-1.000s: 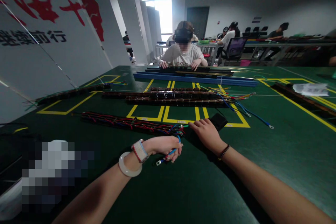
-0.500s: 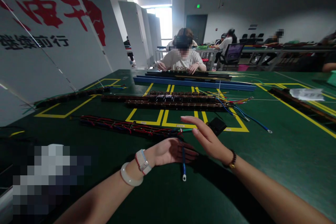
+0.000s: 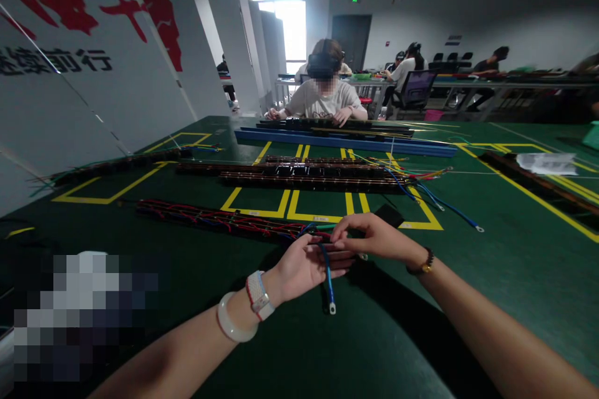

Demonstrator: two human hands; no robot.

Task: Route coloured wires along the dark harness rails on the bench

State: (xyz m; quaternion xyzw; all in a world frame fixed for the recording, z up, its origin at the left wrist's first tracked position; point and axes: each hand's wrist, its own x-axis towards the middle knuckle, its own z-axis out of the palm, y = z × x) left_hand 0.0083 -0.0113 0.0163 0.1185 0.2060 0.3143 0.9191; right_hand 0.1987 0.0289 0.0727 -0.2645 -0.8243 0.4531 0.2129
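Note:
My left hand (image 3: 306, 267) is palm up with its fingers stretched out to the right. Across those fingers hangs a blue cable (image 3: 329, 271), its metal ring terminal (image 3: 332, 308) pointing toward me. My right hand (image 3: 374, 238) bends over the left fingertips, thumb and fingers drawn together near the cable's upper part; anything between them is hidden. Just beyond both hands lies a long dark wiring strip (image 3: 210, 219) with red and blue wires. A green wire (image 3: 326, 226) comes from its right end, and a black block (image 3: 390, 215) sits behind my right hand.
More copper-lined strips (image 3: 304, 182) lie across the green table (image 3: 187, 274), with ring-ended blue cables (image 3: 452, 212) at their right. A blue channel (image 3: 337, 140) stretches before a seated person (image 3: 325, 96). Another strip (image 3: 552, 190) with white paper (image 3: 547, 163) is at right.
My right hand has come down and left onto the left fingertips, its fingers closing together. The left hand has turned its palm further up, and the blue cable has shifted slightly with it.

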